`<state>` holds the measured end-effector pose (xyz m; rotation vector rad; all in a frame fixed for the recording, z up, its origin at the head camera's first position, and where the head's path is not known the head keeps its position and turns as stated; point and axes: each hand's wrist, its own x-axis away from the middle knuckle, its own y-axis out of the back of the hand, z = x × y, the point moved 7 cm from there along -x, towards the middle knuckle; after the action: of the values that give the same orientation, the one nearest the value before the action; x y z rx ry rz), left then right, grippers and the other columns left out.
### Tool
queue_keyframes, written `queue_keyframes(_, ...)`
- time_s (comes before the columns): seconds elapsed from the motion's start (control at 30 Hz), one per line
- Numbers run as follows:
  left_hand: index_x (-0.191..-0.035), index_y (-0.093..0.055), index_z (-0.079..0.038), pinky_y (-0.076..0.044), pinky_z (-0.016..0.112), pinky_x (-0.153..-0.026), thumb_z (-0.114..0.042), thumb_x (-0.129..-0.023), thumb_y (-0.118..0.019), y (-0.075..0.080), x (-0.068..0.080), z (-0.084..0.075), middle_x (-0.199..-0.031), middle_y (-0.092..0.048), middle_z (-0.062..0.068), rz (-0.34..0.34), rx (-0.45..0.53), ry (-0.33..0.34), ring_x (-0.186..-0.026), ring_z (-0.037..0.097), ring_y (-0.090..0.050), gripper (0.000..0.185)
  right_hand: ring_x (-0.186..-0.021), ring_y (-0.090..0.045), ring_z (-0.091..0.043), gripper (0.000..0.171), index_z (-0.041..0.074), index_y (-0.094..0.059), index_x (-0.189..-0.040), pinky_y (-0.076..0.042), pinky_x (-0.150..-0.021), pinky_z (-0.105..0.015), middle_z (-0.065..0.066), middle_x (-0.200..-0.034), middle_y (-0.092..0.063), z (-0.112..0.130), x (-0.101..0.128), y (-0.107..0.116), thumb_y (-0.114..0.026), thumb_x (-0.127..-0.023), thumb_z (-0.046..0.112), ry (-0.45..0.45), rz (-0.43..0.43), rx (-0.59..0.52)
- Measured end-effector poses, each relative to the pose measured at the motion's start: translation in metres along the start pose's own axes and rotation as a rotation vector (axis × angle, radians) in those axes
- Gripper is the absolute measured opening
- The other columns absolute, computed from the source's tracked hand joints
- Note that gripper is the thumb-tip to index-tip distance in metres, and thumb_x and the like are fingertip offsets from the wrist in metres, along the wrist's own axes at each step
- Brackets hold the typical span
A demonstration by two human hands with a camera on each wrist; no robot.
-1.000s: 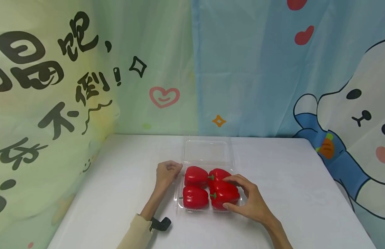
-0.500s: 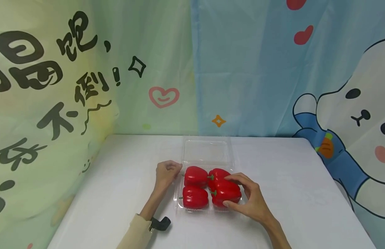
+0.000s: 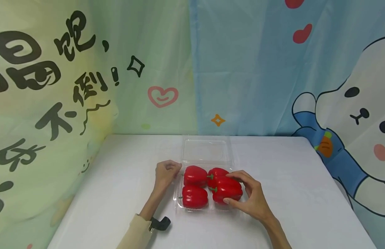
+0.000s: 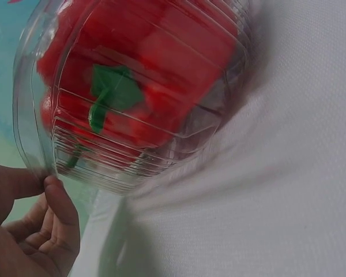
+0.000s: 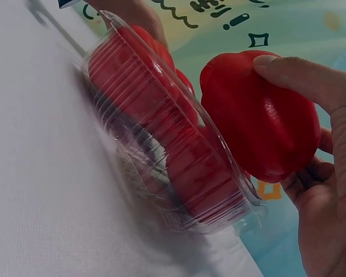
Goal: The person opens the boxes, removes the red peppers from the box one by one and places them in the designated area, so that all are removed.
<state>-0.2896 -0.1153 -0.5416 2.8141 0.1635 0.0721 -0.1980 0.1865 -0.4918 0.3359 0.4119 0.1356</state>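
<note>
A clear plastic clamshell box [image 3: 177, 203] lies open on the white table, its lid [image 3: 206, 151] flat behind it. Three red bell peppers rest inside: back left [image 3: 195, 175], front left [image 3: 194, 197], back right [image 3: 215, 172]. My right hand [image 3: 249, 195] grips a fourth red pepper [image 3: 227, 189], thumb at the near side and fingers over the far side. In the right wrist view this pepper [image 5: 259, 115] hangs just above the box rim [image 5: 230, 167]. My left hand [image 3: 166, 173] holds the box's left rim, its thumb [image 4: 57, 202] against the plastic wall [image 4: 46, 144].
The table [image 3: 118, 193] is covered with white cloth and backed by printed curtains [image 3: 248, 76] on the far and left sides. A black wrist mount [image 3: 161, 223] sits at my left sleeve. Bare cloth lies to either side of the box.
My right hand has raised the front right pepper a little and drawn it slightly rightward, out of its place in the box. The left hand has stayed at the rim.
</note>
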Motion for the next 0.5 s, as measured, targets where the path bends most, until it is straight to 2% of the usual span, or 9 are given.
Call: queue_keyframes(0.5,-0.086,-0.073,-0.007,-0.049,0.026,-0.053,-0.023,-0.089,-0.073,-0.0009,0.0005,0.0013,-0.071,-0.071,0.013,-0.003,0.007,0.007,-0.059,0.016,-0.062,0.016,-0.113,-0.063,-0.014,0.077,0.008,-0.06,-0.132,-0.055,-0.094,-0.022,0.0,-0.128,-0.064,0.0084,-0.0004,0.0035,-0.095,-0.064,0.014,0.013,-0.019,0.015)
